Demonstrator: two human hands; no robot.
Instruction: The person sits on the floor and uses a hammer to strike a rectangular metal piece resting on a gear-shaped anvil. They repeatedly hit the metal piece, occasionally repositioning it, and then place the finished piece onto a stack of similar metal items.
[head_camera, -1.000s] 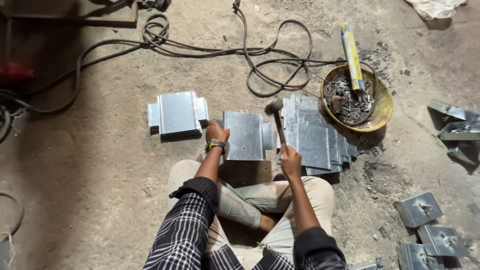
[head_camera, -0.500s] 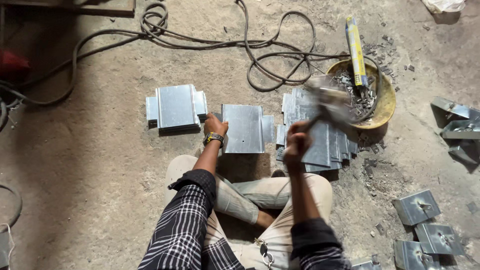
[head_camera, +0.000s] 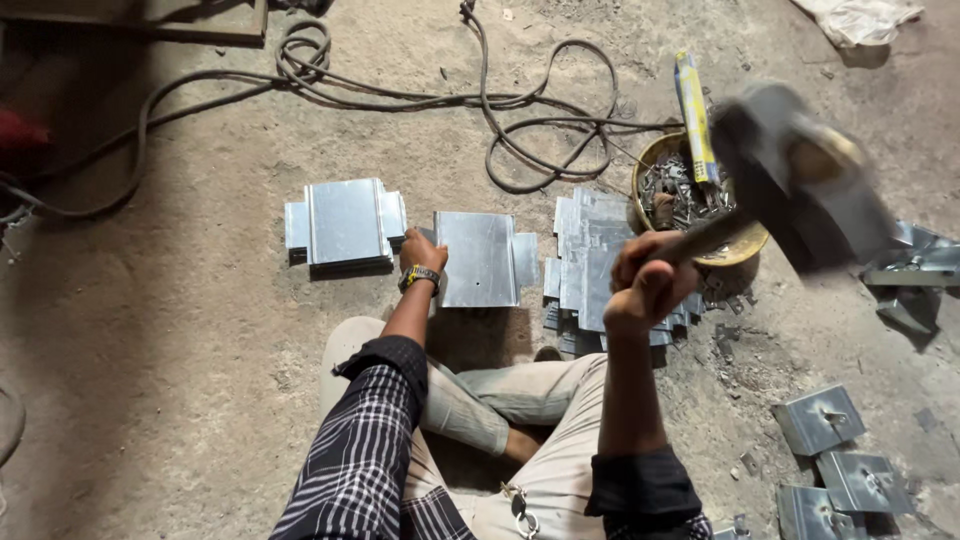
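— Dusty concrete floor (head_camera: 180, 380) lies under you; what is your left hand (head_camera: 420, 255) doing?

— Its fingers press flat on the folded grey sheet-metal piece (head_camera: 480, 258) before your knees.

— And your right hand (head_camera: 648, 280)?

— Fist closed around the raised, blurred wooden-handled hammer (head_camera: 800, 185), above the round yellow bowl of scrap (head_camera: 745, 248) holding a yellow-blue tube package (head_camera: 694, 115).

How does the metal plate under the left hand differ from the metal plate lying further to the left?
The plate under the left hand is a single sheet; the left plate looks like a small stack. The first is touched at its left edge; the second lies free. The first has a side tab showing on the right only, the second on both sides. Both are grey folded metal on the floor.
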